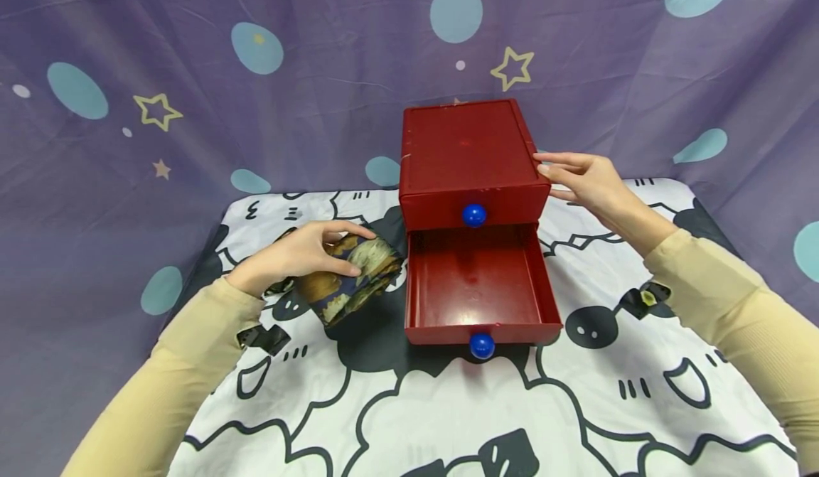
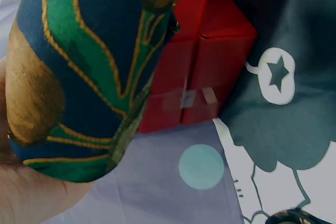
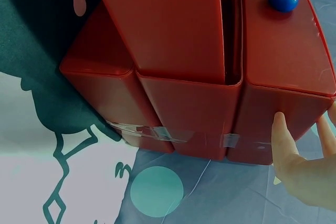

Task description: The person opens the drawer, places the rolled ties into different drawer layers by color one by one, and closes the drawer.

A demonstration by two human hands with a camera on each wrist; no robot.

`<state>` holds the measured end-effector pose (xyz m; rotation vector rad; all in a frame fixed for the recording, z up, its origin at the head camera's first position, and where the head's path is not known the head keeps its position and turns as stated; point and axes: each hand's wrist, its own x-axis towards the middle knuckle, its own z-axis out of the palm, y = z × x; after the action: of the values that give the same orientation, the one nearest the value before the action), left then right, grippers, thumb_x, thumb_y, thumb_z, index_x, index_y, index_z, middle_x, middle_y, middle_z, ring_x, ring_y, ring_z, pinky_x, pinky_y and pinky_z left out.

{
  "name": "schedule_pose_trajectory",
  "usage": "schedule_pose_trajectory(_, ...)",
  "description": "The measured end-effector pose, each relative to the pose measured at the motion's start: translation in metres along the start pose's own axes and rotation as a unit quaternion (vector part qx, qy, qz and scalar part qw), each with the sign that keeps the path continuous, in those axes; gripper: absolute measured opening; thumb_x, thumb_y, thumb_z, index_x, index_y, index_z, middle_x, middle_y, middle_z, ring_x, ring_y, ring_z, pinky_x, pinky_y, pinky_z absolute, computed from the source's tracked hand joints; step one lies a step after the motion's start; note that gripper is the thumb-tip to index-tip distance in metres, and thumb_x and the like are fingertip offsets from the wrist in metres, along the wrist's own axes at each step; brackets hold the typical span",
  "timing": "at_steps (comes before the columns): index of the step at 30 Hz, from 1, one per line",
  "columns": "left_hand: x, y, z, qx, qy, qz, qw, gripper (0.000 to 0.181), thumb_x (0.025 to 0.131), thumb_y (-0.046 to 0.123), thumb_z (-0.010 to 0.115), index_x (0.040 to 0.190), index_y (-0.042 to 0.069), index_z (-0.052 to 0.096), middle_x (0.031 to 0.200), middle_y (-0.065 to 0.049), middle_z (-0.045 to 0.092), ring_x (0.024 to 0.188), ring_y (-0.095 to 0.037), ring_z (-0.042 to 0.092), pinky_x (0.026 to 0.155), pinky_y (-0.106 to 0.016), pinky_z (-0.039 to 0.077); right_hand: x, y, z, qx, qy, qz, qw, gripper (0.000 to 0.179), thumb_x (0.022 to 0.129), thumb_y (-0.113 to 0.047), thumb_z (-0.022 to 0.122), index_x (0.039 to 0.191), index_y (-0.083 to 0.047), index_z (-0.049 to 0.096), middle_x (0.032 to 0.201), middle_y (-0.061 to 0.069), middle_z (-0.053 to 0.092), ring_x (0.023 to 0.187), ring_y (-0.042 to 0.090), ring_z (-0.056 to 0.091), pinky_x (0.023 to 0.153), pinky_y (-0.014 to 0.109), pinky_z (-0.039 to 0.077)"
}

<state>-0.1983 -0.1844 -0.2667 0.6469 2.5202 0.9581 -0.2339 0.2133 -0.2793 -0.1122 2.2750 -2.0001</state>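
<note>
My left hand [image 1: 297,253] grips a folded patterned cloth [image 1: 348,274] between thumb and fingers, just left of a red drawer unit [image 1: 467,146]. The cloth [image 2: 89,72] is dark blue with green and brown shapes edged in gold, and fills much of the left wrist view. With straightened fingers, my right hand [image 1: 591,182] touches the upper right side of the unit. Below the top drawer, a red drawer [image 1: 473,288] with a blue round knob [image 1: 482,346] stands pulled out, and nothing shows inside it. In the right wrist view, my right hand [image 3: 304,174] is at the unit's side.
Under the unit lies a white cloth with black cartoon prints [image 1: 461,406]. A purple curtain [image 1: 352,72] with stars and ovals hangs behind. Another dark patterned item [image 2: 294,217] shows partly at the bottom of the left wrist view.
</note>
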Motion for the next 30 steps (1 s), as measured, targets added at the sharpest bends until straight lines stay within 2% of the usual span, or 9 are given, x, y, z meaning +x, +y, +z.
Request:
schedule_pose_trajectory(6, 0.008, 0.012, 0.002, -0.008, -0.018, 0.018, 0.9996, 0.05, 0.071, 0.019, 0.074, 0.118, 0.017, 0.057, 0.121, -0.007, 0.053, 0.113, -0.031, 0.047, 0.09, -0.044, 0.038, 0.001, 0.0, 0.001, 0.002, 0.001, 0.0, 1.0, 0.055, 0.079, -0.03, 0.065, 0.127, -0.009, 0.049, 0.126, 0.011, 0.044, 0.106, 0.013, 0.05, 0.074, 0.02, 0.048)
schedule_pose_trajectory(10, 0.013, 0.019, 0.006, -0.024, -0.026, 0.026, 0.999, 0.051, 0.071, 0.015, 0.073, 0.119, 0.014, 0.056, 0.125, -0.008, 0.049, 0.114, -0.03, 0.046, 0.09, -0.043, 0.038, 0.001, -0.001, 0.001, 0.003, 0.003, 0.0, 1.0, 0.054, 0.079, -0.029, 0.065, 0.127, -0.01, 0.05, 0.124, 0.01, 0.045, 0.105, 0.012, 0.05, 0.074, 0.02, 0.048)
schedule_pose_trajectory(17, 0.02, 0.033, 0.011, -0.041, -0.032, 0.035, 0.998, 0.05, 0.072, 0.012, 0.073, 0.119, 0.012, 0.056, 0.11, -0.008, 0.059, 0.099, -0.021, 0.055, 0.083, -0.034, 0.042, 0.0, -0.001, 0.001, -0.006, 0.0, 0.001, 1.0, 0.053, 0.08, -0.029, 0.063, 0.127, -0.01, 0.049, 0.124, 0.009, 0.045, 0.103, 0.009, 0.052, 0.075, 0.02, 0.048)
schedule_pose_trajectory(24, 0.03, 0.045, 0.017, -0.066, -0.057, 0.034, 0.9957, 0.049, 0.074, 0.011, 0.071, 0.12, 0.013, 0.056, 0.11, -0.007, 0.059, 0.1, -0.018, 0.055, 0.083, -0.032, 0.043, 0.0, 0.0, 0.0, 0.002, 0.004, 0.003, 1.0, 0.053, 0.079, -0.029, 0.065, 0.126, -0.011, 0.05, 0.123, 0.009, 0.047, 0.099, 0.007, 0.054, 0.074, 0.021, 0.049)
schedule_pose_trajectory(30, 0.039, 0.053, 0.023, -0.047, -0.073, 0.073, 0.9935, 0.047, 0.075, 0.012, 0.07, 0.119, 0.012, 0.056, 0.119, -0.004, 0.054, 0.103, -0.019, 0.053, 0.086, -0.031, 0.042, -0.001, 0.0, 0.0, 0.006, 0.004, -0.002, 1.0, 0.048, 0.079, -0.027, 0.065, 0.124, -0.013, 0.053, 0.122, 0.008, 0.047, 0.1, 0.007, 0.053, 0.073, 0.02, 0.049)
